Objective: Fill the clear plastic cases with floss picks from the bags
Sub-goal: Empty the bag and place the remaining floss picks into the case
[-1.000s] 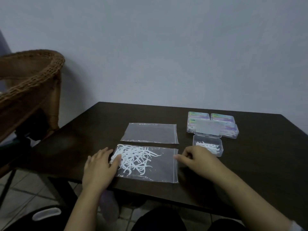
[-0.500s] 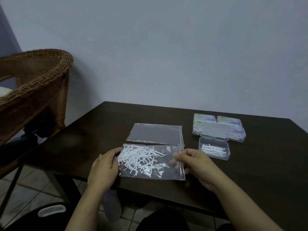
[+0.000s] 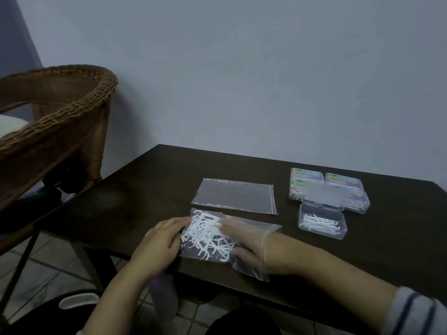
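Note:
A clear zip bag (image 3: 260,228) with a heap of white floss picks (image 3: 208,235) lies at the table's near edge. My left hand (image 3: 159,240) grips its closed left end. My right hand (image 3: 246,240) is pushed inside the bag through its open right end, with the fingers stretched towards the picks and the thumb apart; the fingertips are partly hidden among the picks. To the right stands an open clear case (image 3: 323,221) with a few picks in it, its lid (image 3: 324,197) folded back.
An empty zip bag (image 3: 234,195) lies flat behind the full one. Several closed cases (image 3: 343,182) with coloured labels are stacked at the back right. The dark table (image 3: 145,189) ends near my body. A wicker chair (image 3: 60,112) stands at the left.
My right hand has gone from the bag's open edge into the bag, up to the wrist. The bag has crumpled and shifted slightly. My left hand still holds its left end.

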